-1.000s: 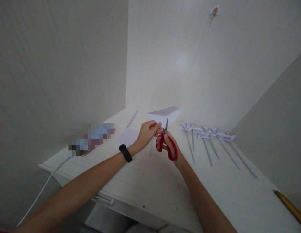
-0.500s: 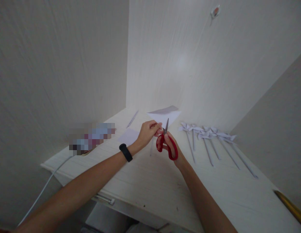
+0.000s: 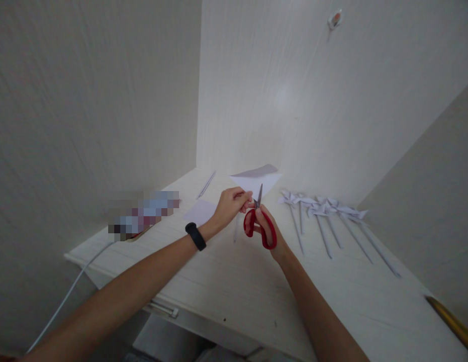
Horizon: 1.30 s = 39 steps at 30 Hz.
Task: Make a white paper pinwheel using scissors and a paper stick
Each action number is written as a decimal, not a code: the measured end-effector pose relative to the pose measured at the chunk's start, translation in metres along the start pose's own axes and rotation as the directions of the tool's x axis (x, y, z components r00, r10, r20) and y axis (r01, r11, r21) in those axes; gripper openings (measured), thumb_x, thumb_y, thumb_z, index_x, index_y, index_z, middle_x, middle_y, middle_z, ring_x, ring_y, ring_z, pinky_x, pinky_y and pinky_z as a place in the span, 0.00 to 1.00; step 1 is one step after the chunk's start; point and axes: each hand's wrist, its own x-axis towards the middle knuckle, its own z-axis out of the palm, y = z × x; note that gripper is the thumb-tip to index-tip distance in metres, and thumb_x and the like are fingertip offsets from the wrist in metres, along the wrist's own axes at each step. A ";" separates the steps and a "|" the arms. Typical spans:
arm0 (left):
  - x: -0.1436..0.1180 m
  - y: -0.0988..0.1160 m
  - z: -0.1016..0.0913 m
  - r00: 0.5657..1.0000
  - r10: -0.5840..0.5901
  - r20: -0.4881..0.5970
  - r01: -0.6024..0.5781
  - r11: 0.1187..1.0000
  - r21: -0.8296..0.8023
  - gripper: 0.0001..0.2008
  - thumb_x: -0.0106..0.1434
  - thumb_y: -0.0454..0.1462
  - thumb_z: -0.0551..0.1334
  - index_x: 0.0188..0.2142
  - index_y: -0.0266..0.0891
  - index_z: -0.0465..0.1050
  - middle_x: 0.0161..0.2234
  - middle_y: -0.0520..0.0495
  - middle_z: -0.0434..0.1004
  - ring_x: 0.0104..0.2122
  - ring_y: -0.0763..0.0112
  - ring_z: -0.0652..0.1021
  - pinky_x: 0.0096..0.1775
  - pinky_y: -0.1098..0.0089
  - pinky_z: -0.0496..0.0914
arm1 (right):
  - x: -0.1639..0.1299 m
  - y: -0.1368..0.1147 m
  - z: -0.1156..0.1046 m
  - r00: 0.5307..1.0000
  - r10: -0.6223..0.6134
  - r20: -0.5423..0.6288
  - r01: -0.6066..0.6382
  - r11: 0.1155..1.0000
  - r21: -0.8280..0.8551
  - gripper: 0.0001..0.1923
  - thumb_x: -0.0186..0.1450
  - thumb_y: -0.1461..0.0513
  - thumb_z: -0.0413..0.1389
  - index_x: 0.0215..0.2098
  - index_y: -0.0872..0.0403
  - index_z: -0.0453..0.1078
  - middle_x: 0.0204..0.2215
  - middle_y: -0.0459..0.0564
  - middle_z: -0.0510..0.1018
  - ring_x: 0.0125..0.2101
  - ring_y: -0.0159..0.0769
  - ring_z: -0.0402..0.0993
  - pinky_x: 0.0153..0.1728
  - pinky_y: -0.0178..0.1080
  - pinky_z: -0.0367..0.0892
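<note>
My right hand (image 3: 272,235) holds red-handled scissors (image 3: 270,240), with fingers through the loops and the blades parted, pointing away from me. Just left of the blades, my left hand (image 3: 234,202) is closed in a pinch; whatever its fingertips hold is too small to make out. A black band is on my left wrist. Beyond both hands lies a folded white paper (image 3: 258,182) with one flap raised. A flat square of paper (image 3: 199,211) rests to the left of my left hand. Under the hands, a thin pale stick (image 3: 237,229) shows partly.
Several paper pinwheels (image 3: 324,206) on sticks lie in a row at the right. Two thin paper sticks (image 3: 206,184) are at the back left. A blurred-out object (image 3: 143,216) with a white cable (image 3: 73,286) sits left. A golden object (image 3: 448,319) lies at the right edge.
Almost nothing differs. Both hands and the scissors keep the same place and pose, apart from a very slight shift of the whole view.
</note>
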 end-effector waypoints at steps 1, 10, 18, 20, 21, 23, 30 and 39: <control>0.000 -0.001 0.000 1.000 0.004 0.004 -0.004 1.000 0.001 0.14 0.58 0.42 0.61 0.21 0.34 0.69 0.14 0.53 0.67 0.14 0.80 0.66 0.20 0.76 0.61 | 0.000 0.000 0.000 1.000 0.003 -0.002 -0.003 1.000 0.001 0.19 0.65 0.46 0.48 0.43 0.51 0.61 0.23 0.42 0.68 0.20 0.30 0.65 0.23 0.35 0.64; 0.001 -0.003 0.000 1.000 0.016 0.015 -0.016 1.000 0.003 0.15 0.57 0.42 0.60 0.21 0.34 0.68 0.14 0.53 0.66 0.14 0.80 0.65 0.20 0.76 0.60 | 0.000 0.001 -0.001 1.000 0.009 -0.003 -0.009 1.000 0.014 0.19 0.65 0.47 0.48 0.44 0.51 0.60 0.22 0.42 0.67 0.20 0.30 0.65 0.22 0.35 0.62; 0.001 -0.003 -0.001 0.999 0.020 0.042 -0.021 1.000 0.007 0.16 0.58 0.42 0.60 0.20 0.34 0.68 0.14 0.53 0.66 0.14 0.80 0.65 0.20 0.76 0.61 | 0.000 0.001 -0.001 1.000 0.005 -0.002 -0.005 1.000 0.001 0.19 0.65 0.46 0.48 0.42 0.52 0.61 0.23 0.43 0.68 0.21 0.30 0.65 0.23 0.35 0.62; 0.001 -0.003 -0.001 0.999 0.022 0.042 -0.023 1.000 0.007 0.16 0.58 0.42 0.60 0.20 0.34 0.68 0.14 0.53 0.67 0.14 0.80 0.65 0.20 0.76 0.61 | 0.000 0.001 -0.001 1.000 0.007 -0.011 -0.007 1.000 0.001 0.19 0.65 0.46 0.48 0.42 0.52 0.61 0.23 0.43 0.68 0.21 0.30 0.65 0.23 0.35 0.62; 0.001 -0.003 0.000 0.999 0.022 0.041 -0.022 1.000 0.009 0.16 0.58 0.42 0.60 0.20 0.34 0.68 0.14 0.53 0.67 0.15 0.80 0.66 0.20 0.76 0.61 | 0.000 0.000 -0.001 1.000 0.003 -0.014 -0.003 1.000 0.001 0.19 0.65 0.46 0.48 0.41 0.52 0.61 0.24 0.43 0.68 0.21 0.30 0.65 0.23 0.35 0.62; 0.000 -0.002 0.000 0.999 0.017 0.042 -0.018 1.000 0.015 0.16 0.59 0.42 0.60 0.20 0.34 0.68 0.14 0.53 0.67 0.15 0.80 0.66 0.21 0.76 0.62 | 0.000 0.000 -0.001 1.000 -0.005 -0.016 0.005 1.000 0.000 0.18 0.65 0.46 0.48 0.40 0.52 0.61 0.24 0.43 0.69 0.22 0.30 0.65 0.24 0.35 0.62; 0.000 0.001 0.000 0.999 0.016 0.040 -0.017 0.999 0.030 0.15 0.59 0.41 0.60 0.19 0.34 0.67 0.14 0.53 0.67 0.14 0.81 0.65 0.20 0.76 0.61 | 0.000 -0.001 -0.001 1.000 0.006 -0.017 -0.006 1.000 0.000 0.18 0.65 0.46 0.49 0.40 0.51 0.61 0.23 0.43 0.68 0.21 0.30 0.65 0.23 0.36 0.62; -0.001 0.000 0.000 0.998 0.013 0.063 -0.015 0.999 0.042 0.16 0.59 0.41 0.59 0.19 0.34 0.68 0.14 0.53 0.66 0.15 0.79 0.67 0.21 0.76 0.62 | 0.001 0.002 -0.001 1.000 -0.006 -0.030 0.005 1.000 -0.010 0.18 0.64 0.45 0.48 0.36 0.52 0.61 0.25 0.44 0.68 0.22 0.30 0.65 0.25 0.36 0.62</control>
